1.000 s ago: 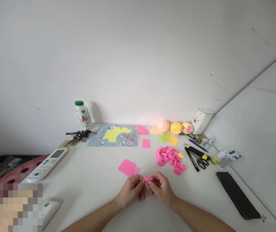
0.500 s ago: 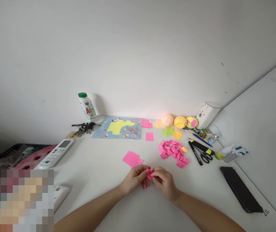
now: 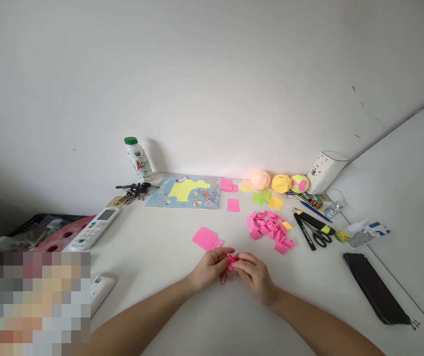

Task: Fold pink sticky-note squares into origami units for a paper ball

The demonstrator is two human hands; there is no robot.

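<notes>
Between my two hands, low in the middle of the head view, is a small folded piece of pink sticky note paper (image 3: pixel 231 261). My left hand (image 3: pixel 210 268) pinches it from the left, fingers curled behind it. From the right, my right hand (image 3: pixel 255 277) closes thumb and fingertips on its other edge. Loose pink sticky notes (image 3: pixel 206 238) lie just beyond my left hand. Past my right hand is a heap of folded pink paper pieces (image 3: pixel 268 226), with one orange piece at its side.
Three paper balls (image 3: pixel 281 183) sit by the wall, near a white box (image 3: pixel 326 172). Scissors (image 3: pixel 320 240), pens and a black pouch (image 3: pixel 377 289) lie right. Left are a bottle (image 3: pixel 139 160), keys (image 3: pixel 135 192), a remote control (image 3: pixel 95 228) and a blue printed sheet (image 3: pixel 152 199).
The view has shifted slightly, so the table things appear a little further right and mostly higher. Both hands still hold the pink paper, and my fingers have moved slightly around it.
</notes>
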